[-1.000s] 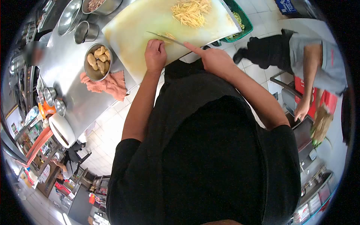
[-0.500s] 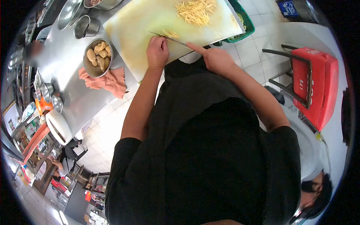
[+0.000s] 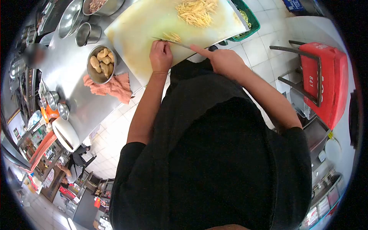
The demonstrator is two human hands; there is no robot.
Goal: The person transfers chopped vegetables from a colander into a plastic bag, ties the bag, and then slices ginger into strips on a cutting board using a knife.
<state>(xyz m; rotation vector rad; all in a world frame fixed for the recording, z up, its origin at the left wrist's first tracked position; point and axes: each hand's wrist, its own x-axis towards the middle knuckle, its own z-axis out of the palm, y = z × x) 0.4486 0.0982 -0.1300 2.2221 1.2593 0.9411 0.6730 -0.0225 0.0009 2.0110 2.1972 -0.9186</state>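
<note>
My right hand (image 3: 227, 62) grips a knife (image 3: 177, 42), its forefinger stretched along the blade; the handle is hidden in the palm. The blade lies across the near part of a pale cutting board (image 3: 130, 46). My left hand (image 3: 161, 57) is closed on the board, fingers curled and tucked against the blade's near side. Whatever is under those fingertips is hidden. Just beyond the blade rests a small heap of thin yellow strips (image 3: 173, 36). A larger pile of yellow strips (image 3: 196, 12) sits farther back on the board.
Left of the board, a steel bowl (image 3: 89, 71) holds several pale yellow peeled pieces (image 3: 103, 57) beside an orange cloth (image 3: 111, 89). Metal pots (image 3: 88, 35) stand behind. A green basket (image 3: 256, 27) is beyond the board's right edge. A red padded item (image 3: 326, 84) is at right.
The view has shifted slightly. A person seen at lower right is out of view now, showing shelves there. Both hands and the knife keep nearly the same place on the board.
</note>
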